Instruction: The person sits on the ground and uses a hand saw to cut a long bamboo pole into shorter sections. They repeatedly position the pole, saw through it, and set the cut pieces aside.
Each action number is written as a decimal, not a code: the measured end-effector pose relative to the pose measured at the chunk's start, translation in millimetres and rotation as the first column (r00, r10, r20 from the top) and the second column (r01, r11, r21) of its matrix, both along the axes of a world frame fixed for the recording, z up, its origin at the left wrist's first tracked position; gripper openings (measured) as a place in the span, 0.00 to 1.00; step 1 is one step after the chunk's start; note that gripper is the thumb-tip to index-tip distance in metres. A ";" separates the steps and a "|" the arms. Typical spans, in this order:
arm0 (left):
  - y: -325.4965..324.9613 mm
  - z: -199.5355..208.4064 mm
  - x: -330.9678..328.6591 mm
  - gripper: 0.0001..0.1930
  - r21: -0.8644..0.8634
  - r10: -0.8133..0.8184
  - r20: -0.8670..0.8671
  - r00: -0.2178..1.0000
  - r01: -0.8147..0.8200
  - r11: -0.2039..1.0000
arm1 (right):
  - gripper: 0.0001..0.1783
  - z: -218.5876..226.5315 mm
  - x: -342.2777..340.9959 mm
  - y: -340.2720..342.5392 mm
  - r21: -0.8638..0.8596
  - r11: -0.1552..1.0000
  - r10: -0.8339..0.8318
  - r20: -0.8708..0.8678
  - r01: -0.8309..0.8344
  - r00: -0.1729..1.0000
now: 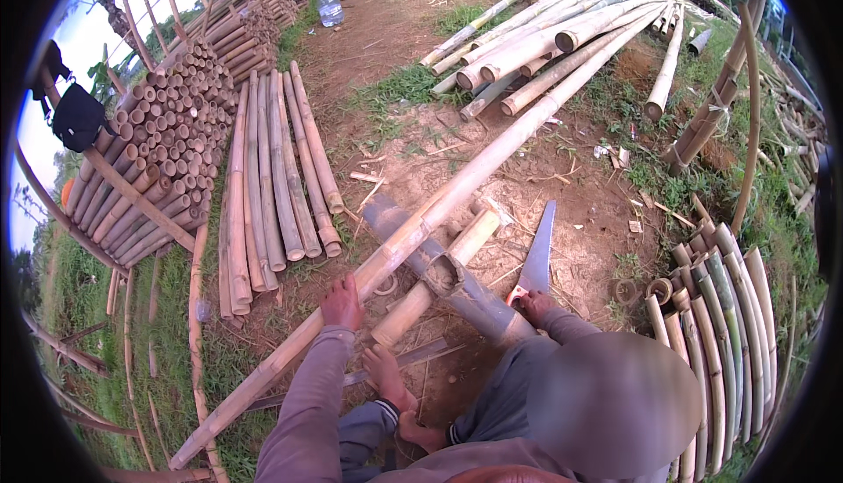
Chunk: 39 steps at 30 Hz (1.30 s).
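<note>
A long pale bamboo pole [474, 176] runs slantwise from the near left up to the far right. My left hand [342, 303] is closed around it, left of the middle. In my right hand [534, 306] is the handle of a handsaw [538, 250], its wide blade pointing away from me, apart from the pole. Beneath the pole lies a thick grey bamboo length [481, 300], crossed by a shorter pale bamboo piece [399, 318]. My bare feet [388, 376] are on the ground just behind these pieces.
Cut bamboo lengths [277, 176] lie in a row at left, beside a tall stack [176, 123]. Long poles [562, 35] are heaped far off. More cut pieces [724, 334] lie at right, near an upright post [702, 123]. A water bottle [330, 6] stands far back.
</note>
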State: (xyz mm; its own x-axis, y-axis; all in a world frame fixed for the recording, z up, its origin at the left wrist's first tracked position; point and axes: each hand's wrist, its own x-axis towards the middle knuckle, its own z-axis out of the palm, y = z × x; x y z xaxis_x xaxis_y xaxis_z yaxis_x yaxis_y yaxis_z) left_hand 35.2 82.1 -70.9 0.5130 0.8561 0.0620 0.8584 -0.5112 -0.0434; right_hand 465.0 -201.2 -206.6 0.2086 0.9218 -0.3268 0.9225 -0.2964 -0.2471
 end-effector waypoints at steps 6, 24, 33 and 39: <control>-0.4 1.2 -1.0 0.47 -0.047 0.042 -0.015 0.999 -0.043 0.998 | 0.16 -3.6 -0.9 8.4 -0.101 0.984 0.152 0.040 -0.147 0.988; 22.0 36.3 8.7 0.45 -0.280 0.013 0.033 0.999 -0.003 0.960 | 0.22 74.9 -18.3 -94.0 0.340 0.317 -0.729 -0.510 0.885 0.457; 12.8 46.9 6.8 0.39 -0.221 0.021 0.021 1.000 -0.016 0.975 | 0.26 177.8 -67.2 -133.1 0.727 0.281 -0.189 -0.598 0.626 0.779; 12.8 48.0 6.3 0.39 -0.211 0.023 0.075 0.997 -0.007 0.978 | 0.23 201.4 -74.3 -109.7 0.689 0.341 -0.095 -0.651 0.639 0.753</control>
